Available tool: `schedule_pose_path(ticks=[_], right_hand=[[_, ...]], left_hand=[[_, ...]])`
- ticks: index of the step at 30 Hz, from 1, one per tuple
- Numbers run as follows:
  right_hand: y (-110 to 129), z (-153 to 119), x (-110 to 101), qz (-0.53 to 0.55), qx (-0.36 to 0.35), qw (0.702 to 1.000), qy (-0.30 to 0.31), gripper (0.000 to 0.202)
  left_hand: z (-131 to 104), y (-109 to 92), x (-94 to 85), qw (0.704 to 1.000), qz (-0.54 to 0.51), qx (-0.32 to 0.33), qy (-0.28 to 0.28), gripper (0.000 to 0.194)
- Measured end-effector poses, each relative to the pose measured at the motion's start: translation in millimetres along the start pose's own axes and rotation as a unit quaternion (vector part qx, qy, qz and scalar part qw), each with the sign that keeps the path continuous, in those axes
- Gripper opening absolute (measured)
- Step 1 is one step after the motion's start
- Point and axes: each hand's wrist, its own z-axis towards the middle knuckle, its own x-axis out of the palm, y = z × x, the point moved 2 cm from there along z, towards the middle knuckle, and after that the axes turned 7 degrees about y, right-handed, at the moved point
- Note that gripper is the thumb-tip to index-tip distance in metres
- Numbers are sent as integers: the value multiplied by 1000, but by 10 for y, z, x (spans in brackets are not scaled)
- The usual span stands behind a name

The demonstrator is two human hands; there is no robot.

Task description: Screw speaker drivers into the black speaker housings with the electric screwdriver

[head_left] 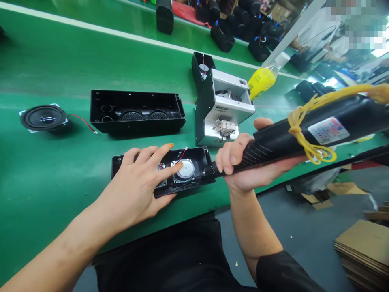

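Here, mid-frame: a black housing (pixel 199 162) under the spread left hand (pixel 138 180).
Right of it, the right hand (pixel 243 178) clasps a driver (pixel 279 136).

Black clothing (pixel 176 259) covers the body, a short black sleeve (pixel 282 273) ends near the right elbow, hands (pixel 138 180) bare.

Black housing (pixel 199 163) lies open-side up — black power screwdriver (pixel 275 138) slants down to its right end.
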Motion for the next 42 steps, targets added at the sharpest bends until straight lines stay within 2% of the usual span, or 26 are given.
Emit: schedule_pose_path(ticks=[4, 8, 10, 14, 16, 18, 22, 25, 29, 38, 42], right_hand=[[-15, 45, -26, 47, -32, 998, 27, 70], [71, 94, -37, 65, -40, 997, 18, 72], [167, 116, -31, 68, -41, 997, 13, 69], [343, 167, 7, 71, 25, 997, 4, 47], [423, 200, 35, 73, 14, 997, -13, 47], [504, 229, 66, 77, -5, 997, -26, 49], [647, 241, 105, 89, 52, 995, -4, 42], [725, 222, 77, 114, 44, 992, -7, 37], [753, 213, 55, 127, 20, 992, -19, 32], [757, 201, 113, 96, 47, 994, -8, 38], [726, 188, 95, 96, 58, 993, 21, 31]], left_hand=[[-35, 24, 30, 1000, -19, -3, 4, 53], [-66, 62, 48, 999, -52, -6, -9, 60], [-54, 41, 7, 997, -68, -12, -33, 52], [40, -147, -145, 993, -62, 11, -98, 32], [107, -258, -187, 992, -57, 31, -108, 28], [168, -329, -182, 991, -65, 36, -108, 26], [239, -368, -116, 987, -105, 34, -119, 21], [251, -382, -101, 983, -125, 35, -132, 20], [249, -407, -123, 982, -132, 28, -131, 20], [228, -424, -122, 983, -132, 17, -126, 21], [218, -431, -118, 984, -127, 17, -124, 23]])
